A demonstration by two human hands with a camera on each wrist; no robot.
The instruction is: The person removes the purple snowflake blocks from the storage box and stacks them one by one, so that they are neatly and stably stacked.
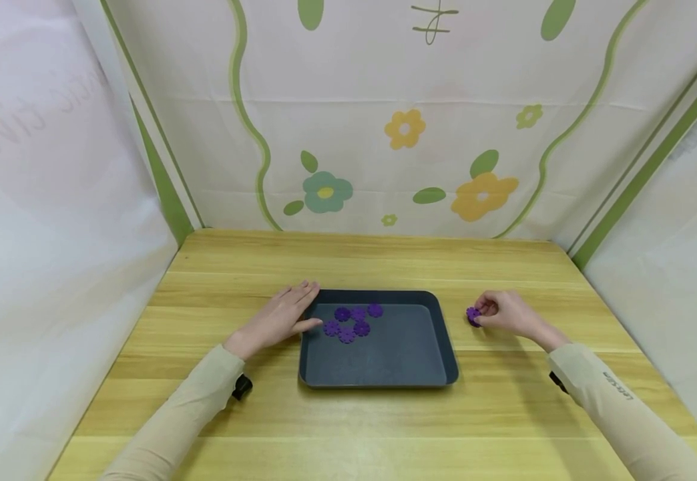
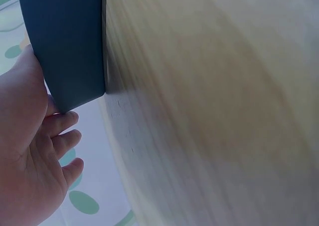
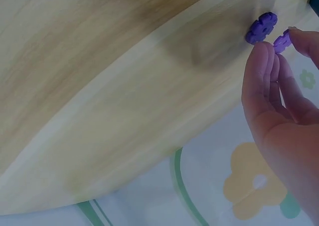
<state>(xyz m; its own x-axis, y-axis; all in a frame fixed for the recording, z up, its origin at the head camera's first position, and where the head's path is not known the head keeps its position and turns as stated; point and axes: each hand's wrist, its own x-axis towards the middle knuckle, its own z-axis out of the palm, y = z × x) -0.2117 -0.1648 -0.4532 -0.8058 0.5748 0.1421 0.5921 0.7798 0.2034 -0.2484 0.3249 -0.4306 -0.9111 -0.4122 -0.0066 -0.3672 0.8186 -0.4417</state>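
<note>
A dark grey tray (image 1: 378,364) lies on the table with several purple notched discs (image 1: 347,335) in its left far part. My left hand (image 1: 280,314) rests against the tray's far left corner, thumb over the left rim and fingers stretched along the outside. From the left wrist view, the fingertips of that left hand (image 2: 30,151) extend past the corner of the tray (image 2: 70,51). Right of the tray, my right hand (image 1: 509,312) pinches a purple notched disc (image 3: 282,42) between thumb and fingertips. Close by it, another purple disc (image 3: 262,27) lies on the table.
The wooden table (image 1: 378,434) carries the tray near its middle. A flower-printed cloth wall (image 1: 360,147) rises at its far edge, with white cloth (image 1: 54,200) on the left and more cloth (image 1: 673,220) on the right.
</note>
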